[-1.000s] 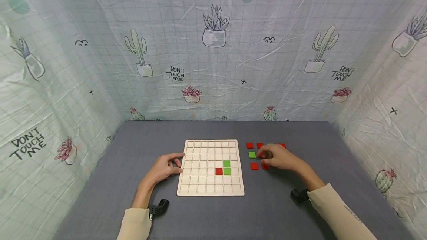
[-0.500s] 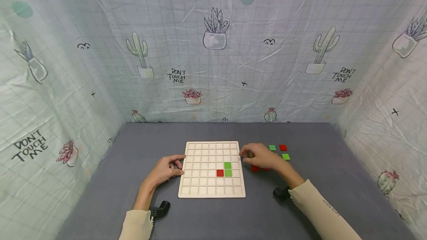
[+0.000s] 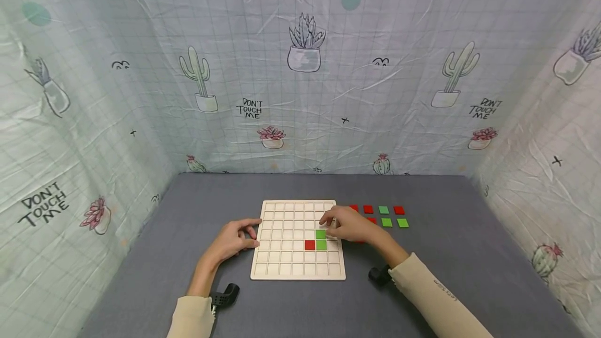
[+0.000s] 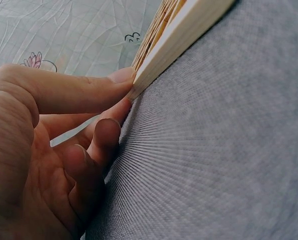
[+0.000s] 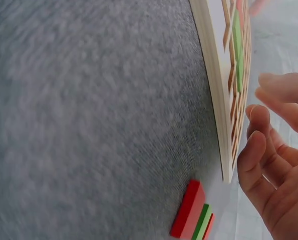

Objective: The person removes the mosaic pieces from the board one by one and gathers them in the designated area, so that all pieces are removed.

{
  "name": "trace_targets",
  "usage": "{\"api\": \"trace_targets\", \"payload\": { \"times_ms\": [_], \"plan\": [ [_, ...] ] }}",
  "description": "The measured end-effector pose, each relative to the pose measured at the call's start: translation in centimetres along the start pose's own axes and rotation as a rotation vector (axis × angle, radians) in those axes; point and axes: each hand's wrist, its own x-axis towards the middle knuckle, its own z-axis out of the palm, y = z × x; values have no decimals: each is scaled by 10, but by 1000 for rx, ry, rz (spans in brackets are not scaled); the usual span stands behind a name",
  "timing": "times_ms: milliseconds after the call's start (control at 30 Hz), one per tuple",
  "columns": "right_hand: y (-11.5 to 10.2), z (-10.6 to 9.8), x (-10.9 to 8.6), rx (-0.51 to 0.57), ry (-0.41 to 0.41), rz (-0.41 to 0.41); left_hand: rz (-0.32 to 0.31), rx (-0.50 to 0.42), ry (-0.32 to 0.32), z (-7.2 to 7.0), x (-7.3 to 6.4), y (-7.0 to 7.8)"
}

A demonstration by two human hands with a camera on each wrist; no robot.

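Observation:
A pale wooden grid board [image 3: 281, 254] lies on the grey table. Set into its cells are a red square tile [image 3: 310, 245] and two green square tiles [image 3: 321, 245]. My left hand [image 3: 231, 239] touches the board's left edge with the extended thumb and index finger; its other fingers bend loosely, as the left wrist view shows. My right hand [image 3: 349, 225] is above the board's right side, thumb and index finger apart beside the upper green tile. No tile shows at the right fingertips [image 5: 269, 80] in the right wrist view, but the gap between them is partly hidden.
Right of the board lie rows of loose red tiles [image 3: 398, 210] and green tiles [image 3: 402, 222], some hidden behind my right hand and forearm. A patterned cloth wall [image 3: 300, 134] rises behind the table and along both sides.
My right hand has moved left from the loose tiles to over the board's right side. The left hand stays at the left edge, and the tiles in the board look unchanged.

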Motion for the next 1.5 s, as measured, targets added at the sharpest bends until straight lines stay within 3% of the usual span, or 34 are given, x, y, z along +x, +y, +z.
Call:
{"api": "trace_targets", "payload": {
  "times_ms": [733, 1500],
  "plan": [
    [-8, 7, 8, -32, -6, -7, -29, 11, 4, -2, 1, 3],
    [-10, 7, 11, -38, -29, 10, -11, 29, -1, -2, 0, 4]
  ]
}}
